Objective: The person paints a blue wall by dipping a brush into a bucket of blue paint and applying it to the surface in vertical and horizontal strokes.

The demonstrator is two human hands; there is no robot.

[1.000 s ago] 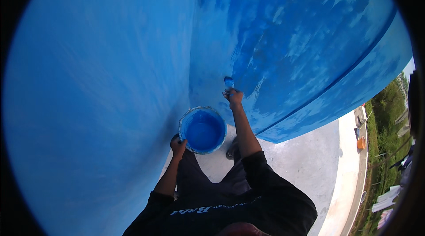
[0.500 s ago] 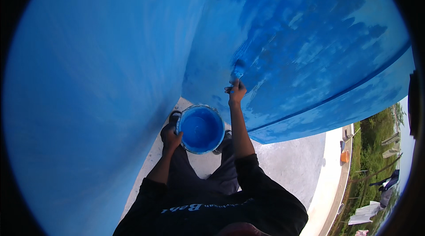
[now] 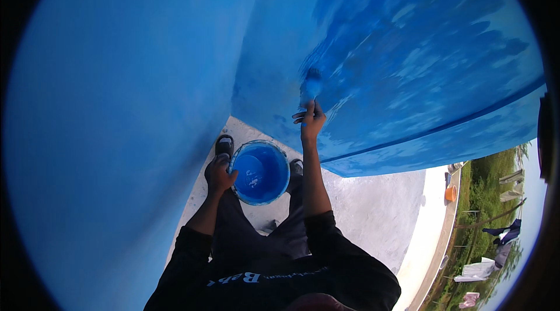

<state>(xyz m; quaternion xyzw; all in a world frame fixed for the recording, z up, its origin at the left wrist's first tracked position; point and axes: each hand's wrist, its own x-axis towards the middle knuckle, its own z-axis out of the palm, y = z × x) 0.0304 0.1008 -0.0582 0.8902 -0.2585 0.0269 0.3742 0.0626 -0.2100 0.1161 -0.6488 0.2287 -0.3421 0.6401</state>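
Note:
My right hand [image 3: 312,123] grips a paintbrush [image 3: 313,85] whose dark bristles press on the wall [image 3: 402,78] in front of me. Dark blue, wet-looking strokes cover much of that wall over a lighter blue. My left hand [image 3: 219,175] is closed on the left rim of a paint bucket [image 3: 259,172], thumb over the edge. Bright blue paint lies inside the bucket, and dried paint crusts its rim. The bucket hangs or rests between my legs; I cannot tell which.
A smooth light blue wall [image 3: 116,113] rises close on my left and meets the other wall at a corner. Pale concrete floor [image 3: 373,206] lies beneath my sandalled feet. An orange bucket [image 3: 450,193] stands by a low ledge at right, with hanging laundry [image 3: 478,269] and greenery beyond.
The brush has moved slightly up the wall in my right hand. The bucket has tilted a little, and the paint inside looks shifted. My view has moved slightly.

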